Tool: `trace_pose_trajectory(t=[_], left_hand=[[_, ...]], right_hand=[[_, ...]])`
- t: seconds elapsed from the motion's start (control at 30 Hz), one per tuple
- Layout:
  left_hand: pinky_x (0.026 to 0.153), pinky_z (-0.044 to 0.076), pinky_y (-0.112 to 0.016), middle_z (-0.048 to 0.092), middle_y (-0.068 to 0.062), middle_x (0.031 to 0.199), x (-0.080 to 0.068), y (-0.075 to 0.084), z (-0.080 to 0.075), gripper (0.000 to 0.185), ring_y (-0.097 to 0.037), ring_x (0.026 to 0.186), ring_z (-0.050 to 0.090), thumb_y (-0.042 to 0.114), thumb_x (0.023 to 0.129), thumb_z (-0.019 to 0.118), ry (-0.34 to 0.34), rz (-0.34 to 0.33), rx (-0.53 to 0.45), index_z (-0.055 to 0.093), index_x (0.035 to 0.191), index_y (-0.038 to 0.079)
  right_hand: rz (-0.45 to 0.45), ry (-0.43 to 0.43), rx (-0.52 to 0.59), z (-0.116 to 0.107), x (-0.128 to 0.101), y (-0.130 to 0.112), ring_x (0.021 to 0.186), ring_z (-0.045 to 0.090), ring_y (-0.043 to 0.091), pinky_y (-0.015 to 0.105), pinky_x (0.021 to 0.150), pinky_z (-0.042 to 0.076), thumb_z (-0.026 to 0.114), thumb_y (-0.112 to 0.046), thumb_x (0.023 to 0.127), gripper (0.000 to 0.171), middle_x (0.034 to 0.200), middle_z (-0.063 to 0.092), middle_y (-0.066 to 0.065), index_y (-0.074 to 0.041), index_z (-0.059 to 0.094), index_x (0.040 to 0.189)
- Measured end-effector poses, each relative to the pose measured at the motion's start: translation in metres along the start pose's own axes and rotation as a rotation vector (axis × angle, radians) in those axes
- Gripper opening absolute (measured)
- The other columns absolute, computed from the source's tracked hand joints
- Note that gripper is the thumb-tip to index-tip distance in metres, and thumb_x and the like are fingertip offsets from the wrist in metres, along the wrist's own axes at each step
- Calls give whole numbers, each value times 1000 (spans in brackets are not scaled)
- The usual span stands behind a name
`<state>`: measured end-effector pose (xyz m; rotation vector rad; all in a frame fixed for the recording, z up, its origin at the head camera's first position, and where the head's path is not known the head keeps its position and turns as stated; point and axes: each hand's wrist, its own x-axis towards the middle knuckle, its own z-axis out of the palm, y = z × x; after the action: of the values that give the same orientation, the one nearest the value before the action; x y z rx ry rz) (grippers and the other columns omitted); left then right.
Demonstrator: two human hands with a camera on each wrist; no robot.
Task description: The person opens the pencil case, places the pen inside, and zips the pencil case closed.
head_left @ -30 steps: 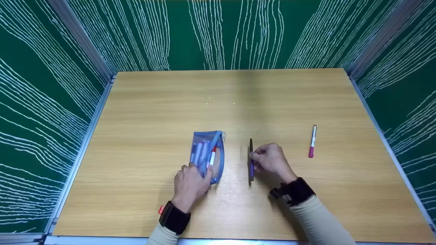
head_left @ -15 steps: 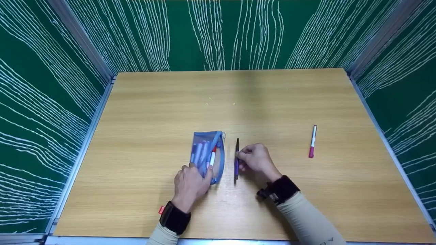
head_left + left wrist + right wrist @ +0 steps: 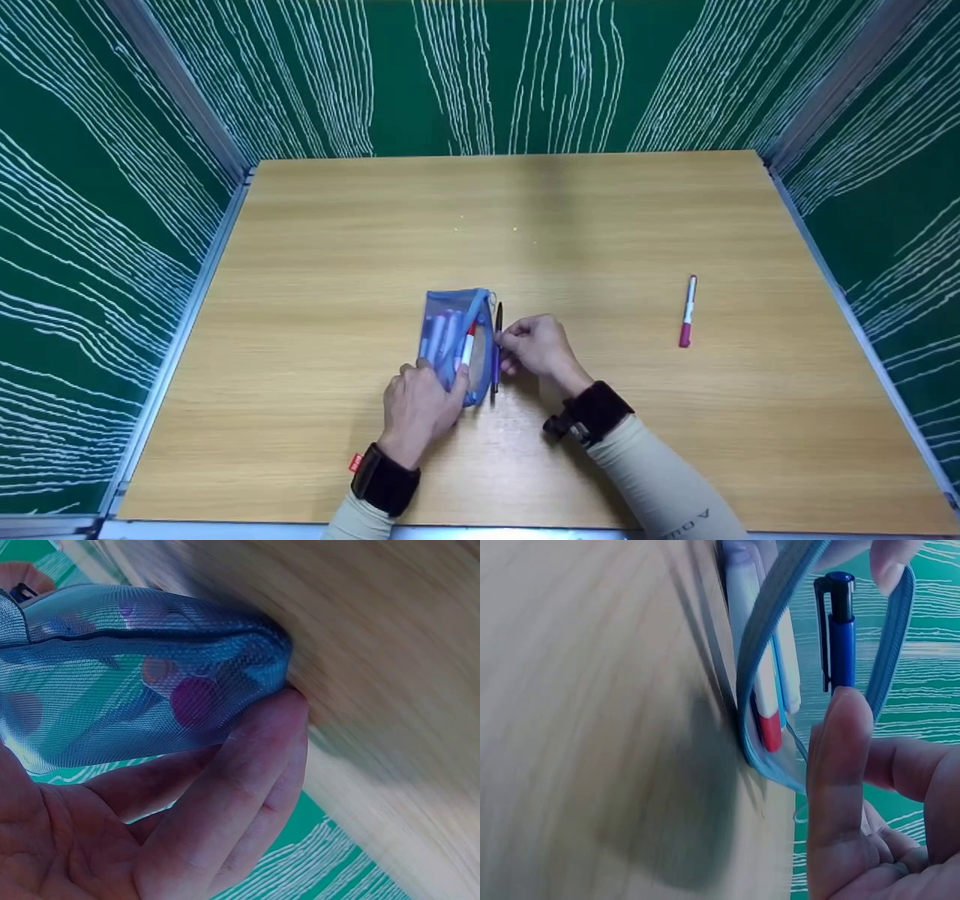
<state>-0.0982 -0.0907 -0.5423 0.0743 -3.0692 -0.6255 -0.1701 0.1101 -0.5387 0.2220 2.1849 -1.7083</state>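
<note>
A blue mesh pencil case (image 3: 450, 337) lies on the table with its zip side gaping toward the right. Several markers (image 3: 442, 334) are inside it, one of them white with a red cap (image 3: 469, 345). My left hand (image 3: 421, 405) grips the near end of the case; in the left wrist view its fingers (image 3: 240, 787) curl under the mesh. Between thumb and fingers my right hand (image 3: 541, 346) pinches a dark blue and black pen (image 3: 498, 349), right at the case's open edge. In the right wrist view the pen's clip end (image 3: 841, 630) overlaps the zip opening (image 3: 754, 667).
A white marker with a magenta cap (image 3: 688, 311) lies on the wooden table (image 3: 337, 240) to the right. Small pale specks (image 3: 515, 229) dot the table's far half. Green panels with white lines (image 3: 405, 82) stand along the back and sides.
My right hand has moved left with the pen, from a spot apart from the pencil case up to its opening. The left hand and the case have stayed in place.
</note>
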Motion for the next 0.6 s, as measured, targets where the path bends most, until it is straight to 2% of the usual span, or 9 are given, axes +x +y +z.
trace_pose_trajectory(t=[0.33,0.6], left_hand=[[60,47,-40,52,-10,76,0,0,1,63,-23,63,52,62,97,49,-20,-11,6,61,94,0],[61,47,-39,52,-9,76,0,0,0,60,-23,63,51,62,97,49,-33,-18,-2,60,92,3]], right_hand=[[5,1,39,14,4,-2,50,65,17,33,53,58,73,-5,93,9,72,71,18,3,74,90],[59,-20,76,15,7,-8,51,66,17,32,53,58,75,-9,93,10,77,72,19,0,74,89]])
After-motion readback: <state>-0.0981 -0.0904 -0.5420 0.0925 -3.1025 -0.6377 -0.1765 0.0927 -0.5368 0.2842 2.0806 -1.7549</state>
